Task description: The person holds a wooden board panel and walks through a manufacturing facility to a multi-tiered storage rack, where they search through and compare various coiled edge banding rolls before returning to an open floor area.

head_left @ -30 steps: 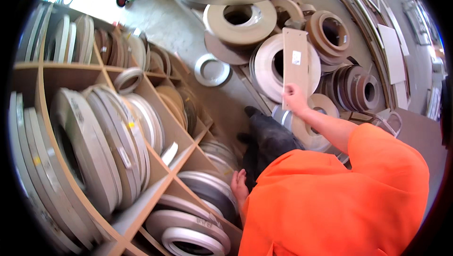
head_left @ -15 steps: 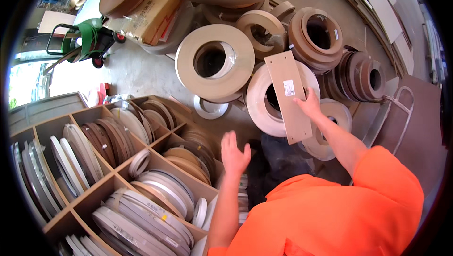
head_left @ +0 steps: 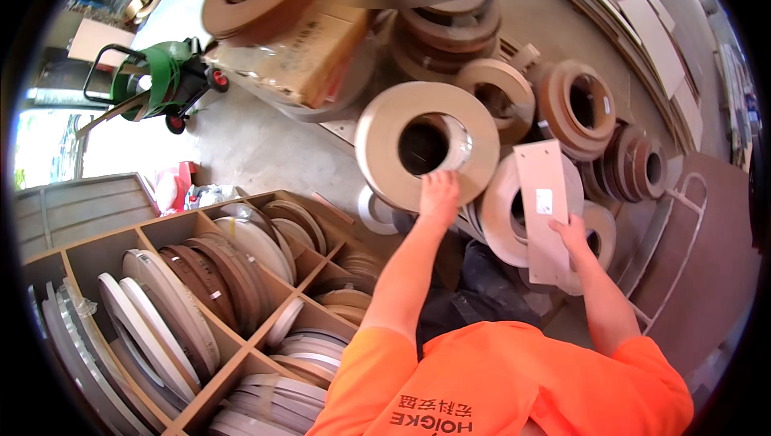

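Observation:
My right hand [head_left: 572, 237] grips the right edge of a narrow beige board [head_left: 540, 231] with small corner holes and a white label. The board stands tilted in front of a pale roll of edge banding [head_left: 498, 215] and hides part of it. My left hand [head_left: 440, 197] is on the near side of a large tan roll of edge banding [head_left: 381, 143], its fingers closed at the rim of the centre hole. Behind these lie a smaller tan ring roll [head_left: 522, 107] and a stack of brown rolls [head_left: 554, 87].
A wooden divided rack [head_left: 249, 348] full of edge-banding rolls stands at lower left. Beyond it are a cardboard box [head_left: 281, 55] and a green wheeled machine [head_left: 165, 75]. A brown panel with a metal handle [head_left: 687, 235] leans at right; long boards [head_left: 650, 34] lie far right.
My left hand has moved forward from above the rack onto the large tan roll. The board stays in my right hand. The whole view has shifted, so things sit farther right and lower.

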A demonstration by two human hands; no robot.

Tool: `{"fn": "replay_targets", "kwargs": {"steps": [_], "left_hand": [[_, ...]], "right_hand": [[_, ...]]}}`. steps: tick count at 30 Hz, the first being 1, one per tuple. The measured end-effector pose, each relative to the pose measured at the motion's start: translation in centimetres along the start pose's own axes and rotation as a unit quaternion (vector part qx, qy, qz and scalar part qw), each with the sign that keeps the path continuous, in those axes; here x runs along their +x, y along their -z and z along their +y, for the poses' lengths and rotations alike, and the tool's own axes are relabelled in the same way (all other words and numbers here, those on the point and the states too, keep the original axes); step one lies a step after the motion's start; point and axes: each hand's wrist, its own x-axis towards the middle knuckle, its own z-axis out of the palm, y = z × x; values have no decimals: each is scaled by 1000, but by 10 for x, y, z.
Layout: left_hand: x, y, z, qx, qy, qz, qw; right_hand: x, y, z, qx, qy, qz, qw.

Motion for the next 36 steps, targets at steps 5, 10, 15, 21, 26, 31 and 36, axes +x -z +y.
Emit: {"fn": "replay_targets", "kwargs": {"steps": [5, 10, 15, 21, 26, 31, 36], "left_hand": [[-8, 68, -24, -180, -66, -5, 981], [-41, 172, -45, -394, 43, -41, 917], [-89, 229, -95, -718, 247, -6, 650], [-112, 284, -171, -819, 239, 187, 487], [-94, 302, -269, -799, 180, 282, 501], [-64, 322, -374, -790, 173, 326, 490], [-35, 348, -462, -803, 113, 347, 471]], "right_hand": [[-62, 18, -27, 62, 19, 48, 997], [-96, 19, -92, 270, 32, 9, 962], [-108, -5, -198, 316, 160, -84, 931], [-126, -83, -377, 342, 214, -220, 888], [-166, -198, -528, 266, 253, -375, 851], [-172, -298, -622, 239, 265, -416, 836], [-182, -373, -710, 270, 206, -425, 839]]}}
